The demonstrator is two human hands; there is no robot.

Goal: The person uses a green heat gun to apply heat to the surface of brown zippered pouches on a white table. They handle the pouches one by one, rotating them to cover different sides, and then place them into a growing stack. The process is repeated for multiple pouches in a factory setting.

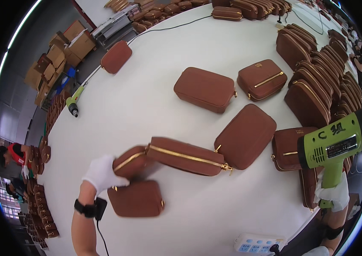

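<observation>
My left hand [103, 174], in a white glove, is closed on the end of a small brown zipped bag [129, 161], which is slightly smeared by motion. Just right of it a larger brown bag [184, 157] lies with its gold zipper facing up. Another brown bag [137, 199] rests flat just below the left hand. At the far right my gloved right hand [334, 193] grips the handle of a green heat gun [334, 143], whose dark nozzle points right, away from the bags. Behind the gun sits a brown bag [284, 147] with a gold front zipper, partly hidden.
More brown bags [204, 88] lie about the white table [147, 102]. Rows of upright bags [311, 96] line the right side. A second green heat gun [75, 101] lies at the left edge. A white power strip [258, 244] sits at the near edge. Co-workers [14, 155] are at left.
</observation>
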